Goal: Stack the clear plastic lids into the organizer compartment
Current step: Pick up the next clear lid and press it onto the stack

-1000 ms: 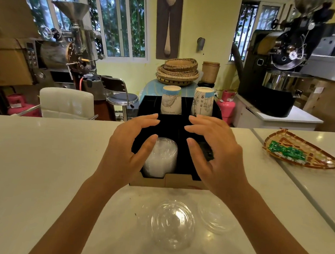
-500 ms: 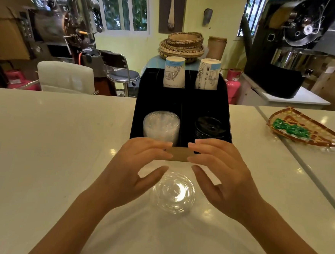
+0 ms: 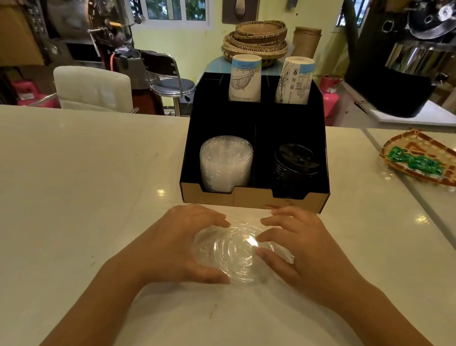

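A few loose clear plastic lids (image 3: 239, 252) lie overlapping on the white counter just in front of the organizer. My left hand (image 3: 181, 248) cups them from the left, thumb under the near rim. My right hand (image 3: 299, 256) presses in from the right, fingertips on the lids. The black organizer (image 3: 252, 200) has a cardboard-coloured front lip. Its front left compartment holds a tall stack of clear lids (image 3: 224, 164), and the front right one holds black lids (image 3: 295, 164). Two upside-down paper cups (image 3: 245, 78) stand in the rear compartments.
A woven tray with green packets (image 3: 424, 165) lies at the right, past a seam in the counter (image 3: 383, 167). Behind the counter are a white chair (image 3: 92, 89), a stool and roasting machines. Bare counter (image 3: 72, 189) spreads to the left.
Both hands drew back from over the organizer towards me and came down around the loose lids on the counter. The view has tilted down.
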